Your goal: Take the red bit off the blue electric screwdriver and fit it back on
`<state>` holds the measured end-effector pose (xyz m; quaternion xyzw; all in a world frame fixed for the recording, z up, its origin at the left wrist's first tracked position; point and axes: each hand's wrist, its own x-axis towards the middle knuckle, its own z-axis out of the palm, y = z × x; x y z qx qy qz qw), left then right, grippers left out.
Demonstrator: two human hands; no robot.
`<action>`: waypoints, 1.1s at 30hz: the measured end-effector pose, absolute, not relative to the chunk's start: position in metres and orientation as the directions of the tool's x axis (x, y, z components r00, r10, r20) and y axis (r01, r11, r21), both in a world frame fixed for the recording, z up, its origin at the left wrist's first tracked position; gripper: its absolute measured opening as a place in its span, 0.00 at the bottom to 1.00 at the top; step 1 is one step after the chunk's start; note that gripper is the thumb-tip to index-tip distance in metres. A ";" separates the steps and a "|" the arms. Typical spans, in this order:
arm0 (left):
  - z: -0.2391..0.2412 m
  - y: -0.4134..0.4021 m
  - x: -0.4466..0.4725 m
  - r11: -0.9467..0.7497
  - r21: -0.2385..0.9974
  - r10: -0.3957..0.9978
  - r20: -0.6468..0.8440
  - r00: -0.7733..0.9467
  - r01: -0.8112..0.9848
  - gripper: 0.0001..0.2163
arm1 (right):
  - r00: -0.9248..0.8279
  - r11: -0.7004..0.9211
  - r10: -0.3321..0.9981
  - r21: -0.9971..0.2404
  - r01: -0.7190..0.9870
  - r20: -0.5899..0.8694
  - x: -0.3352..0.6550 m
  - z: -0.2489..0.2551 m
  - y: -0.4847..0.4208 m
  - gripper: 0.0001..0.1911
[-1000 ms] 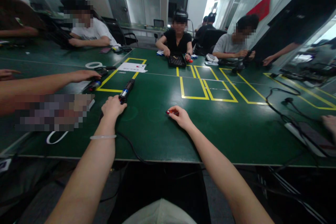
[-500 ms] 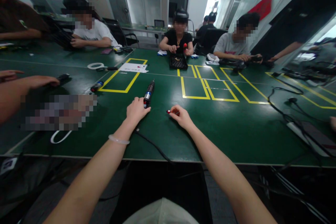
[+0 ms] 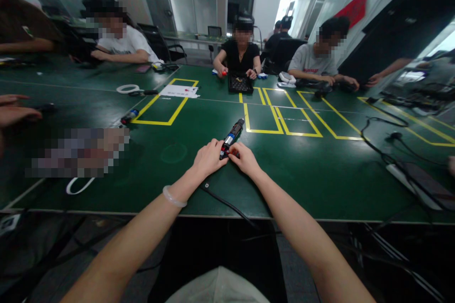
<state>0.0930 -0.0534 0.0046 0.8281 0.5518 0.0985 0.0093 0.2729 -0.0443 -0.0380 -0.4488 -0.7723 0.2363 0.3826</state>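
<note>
My left hand (image 3: 209,158) is closed round the near end of a black, corded pen-shaped tool (image 3: 232,132) with a blue and silver band, which lies on the green table (image 3: 291,170) pointing away from me. My right hand (image 3: 244,157) pinches a small red object (image 3: 231,153) and holds it against the tool's near end. The two hands touch each other there. The tool's black cable (image 3: 227,206) runs back over the table's front edge. A pale bangle sits on my left wrist.
Yellow tape rectangles (image 3: 265,118) mark the table ahead. A second similar tool (image 3: 128,116) and a white ring (image 3: 127,88) lie to the left. Another person's hand (image 3: 16,112) reaches in at far left. Cables and a power strip (image 3: 414,180) lie at right. Several people sit opposite.
My left hand has carried the tool rightward across the table until its near end meets the red object in my right hand. My right hand has stayed about where it was.
</note>
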 end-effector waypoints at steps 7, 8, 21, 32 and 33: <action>0.003 -0.055 0.093 -0.402 0.144 0.912 0.154 0.380 0.904 0.23 | -0.283 0.481 0.877 -0.721 0.500 0.389 0.275 -0.038 -0.041 0.01; 0.003 -0.055 0.092 -0.402 0.151 0.911 0.160 0.380 0.903 0.23 | -0.277 0.478 0.878 -0.725 0.496 0.390 0.275 -0.038 -0.040 0.01; 0.002 -0.053 0.097 -0.415 0.157 0.904 0.183 0.387 0.896 0.24 | -0.239 0.469 0.881 -0.699 0.540 0.407 0.271 -0.037 -0.043 0.03; 0.007 -0.057 0.110 -0.321 0.045 0.937 0.164 0.310 0.946 0.22 | -0.221 0.490 0.866 -0.670 0.558 0.449 0.273 -0.035 -0.047 0.08; 0.007 -0.056 0.109 -0.321 0.041 0.937 0.163 0.310 0.946 0.22 | -0.220 0.484 0.869 -0.670 0.563 0.443 0.274 -0.036 -0.046 0.09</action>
